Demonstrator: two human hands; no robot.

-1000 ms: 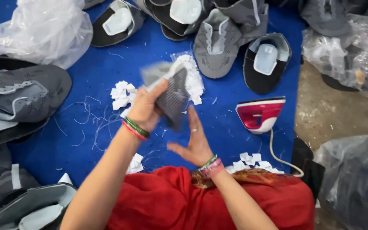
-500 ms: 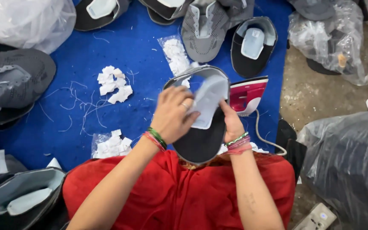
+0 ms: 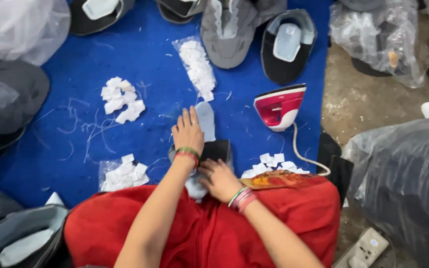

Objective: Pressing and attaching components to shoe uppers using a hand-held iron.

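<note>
at six o'clock, low centre over the red lap: left hand point(image 3: 188, 131) laid flat, fingers together and stretched toward twelve, pressing a pale grey insole piece point(image 3: 206, 120) down on the blue mat point(image 3: 150, 64). right hand point(image 3: 220, 178) just at its five o'clock, fingers curled, resting on the near edge of a dark shoe upper point(image 3: 218, 150) that lies between both hands, touching each. cannot tell whether anything is pinched under the right fingers.

judged by the layout, somewhere mid-batch: one piece under the hands, several grey and black uppers with pale insoles already set in along the twelve o'clock edge point(image 3: 288, 47), more grey pieces heaped at nine o'clock point(image 3: 6, 99) and at seven o'clock point(image 3: 16, 238), state unclear.

at two o'clock of the hands, a red and white iron point(image 3: 280, 105) standing on the mat, cord trailing toward four. at twelve, a narrow clear bag of small white patches point(image 3: 197, 67). at ten, a loose pile of white patches point(image 3: 121, 99) among stray threads. at eight, another clear bag of white patches point(image 3: 122, 173). at three, loose white patches point(image 3: 274, 164) by the lap. far corners: clear plastic sacks at eleven point(image 3: 21, 25) and one point(image 3: 373, 39), a dark sack at three point(image 3: 403, 173), a white power strip point(image 3: 366, 248) at five on the bare floor. no readable labels or signs.
</note>
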